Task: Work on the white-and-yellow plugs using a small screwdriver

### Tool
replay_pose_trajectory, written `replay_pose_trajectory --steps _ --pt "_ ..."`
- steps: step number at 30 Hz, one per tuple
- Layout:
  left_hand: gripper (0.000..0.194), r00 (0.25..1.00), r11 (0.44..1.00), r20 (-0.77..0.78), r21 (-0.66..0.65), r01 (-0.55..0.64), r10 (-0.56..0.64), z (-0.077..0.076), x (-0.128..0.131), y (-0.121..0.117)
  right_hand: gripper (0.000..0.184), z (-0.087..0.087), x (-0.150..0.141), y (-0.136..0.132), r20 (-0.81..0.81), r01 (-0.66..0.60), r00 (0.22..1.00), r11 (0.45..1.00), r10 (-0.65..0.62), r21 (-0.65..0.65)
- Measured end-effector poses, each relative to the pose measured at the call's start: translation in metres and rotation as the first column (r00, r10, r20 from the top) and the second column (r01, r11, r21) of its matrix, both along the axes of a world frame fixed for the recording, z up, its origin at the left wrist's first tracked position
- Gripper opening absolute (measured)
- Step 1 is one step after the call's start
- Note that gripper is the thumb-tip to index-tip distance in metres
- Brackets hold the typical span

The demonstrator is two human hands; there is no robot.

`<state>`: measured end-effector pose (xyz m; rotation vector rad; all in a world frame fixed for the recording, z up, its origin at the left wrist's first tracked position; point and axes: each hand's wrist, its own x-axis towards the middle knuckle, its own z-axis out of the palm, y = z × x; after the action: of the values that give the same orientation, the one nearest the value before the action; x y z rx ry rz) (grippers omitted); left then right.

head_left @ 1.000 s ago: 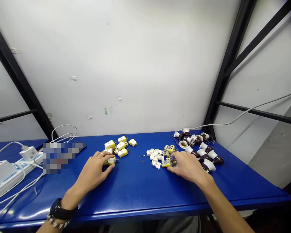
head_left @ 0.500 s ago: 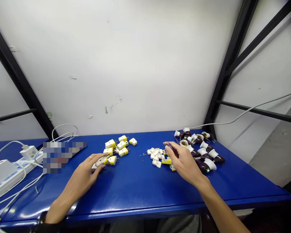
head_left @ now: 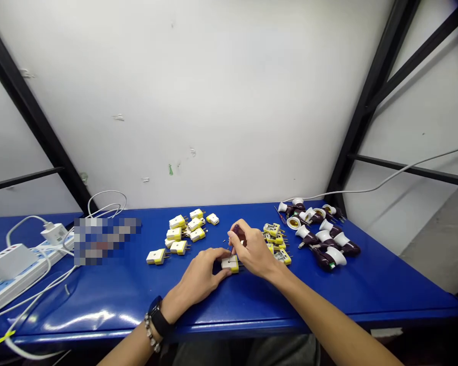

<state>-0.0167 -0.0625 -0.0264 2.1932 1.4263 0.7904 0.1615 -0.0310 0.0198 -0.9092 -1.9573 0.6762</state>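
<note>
Near the middle of the blue tabletop, my left hand [head_left: 203, 272] pinches a white-and-yellow electrical plug [head_left: 229, 263] lying flat, its prongs pointing right. My right hand [head_left: 257, 253] is closed around the dark purple handle of a screwdriver [head_left: 236, 230], held upright with its thin shaft down at the plug's face. Beyond my right hand lie several opened plug bodies [head_left: 282, 256], yellow with bare metal inside. That hand hides most of the white covers. Left of my left hand are a lone closed plug [head_left: 156, 256] and a cluster of closed plugs [head_left: 174, 234].
Several dark-purple and white lamp holders [head_left: 324, 237] are heaped at the right, with another screwdriver [head_left: 280, 215] beside them. A white power strip [head_left: 26, 272] with looping cables occupies the left side. Black metal posts [head_left: 361, 109] frame the pale back wall.
My left hand has left a plug on the table at the left and moved right to hold one at the centre. The screwdriver in my right hand has come left and down onto it.
</note>
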Motion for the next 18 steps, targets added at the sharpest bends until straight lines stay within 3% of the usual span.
replay_pose_trajectory --steps 7,10,13,18 --pt "0.031 0.999 0.998 -0.017 0.057 0.038 -0.037 0.006 0.0 -0.006 0.01 -0.005 -0.002 -0.001 0.035 -0.017 0.999 0.999 0.015 0.048" --pt "0.021 0.992 0.995 0.099 0.078 0.066 -0.074 0.012 0.006 -0.006 0.01 -0.004 -0.002 -0.001 0.035 -0.031 0.999 0.997 0.029 0.064" --pt "0.023 0.963 0.996 0.255 0.042 0.075 -0.083 0.014 0.011 -0.003 0.012 -0.005 -0.002 0.0 0.032 -0.046 0.999 0.996 0.044 0.076" --pt "0.023 0.965 0.996 0.245 0.031 0.088 -0.093 0.013 0.011 0.001 0.02 -0.007 -0.004 0.001 -0.092 0.005 0.996 0.994 0.005 0.105"
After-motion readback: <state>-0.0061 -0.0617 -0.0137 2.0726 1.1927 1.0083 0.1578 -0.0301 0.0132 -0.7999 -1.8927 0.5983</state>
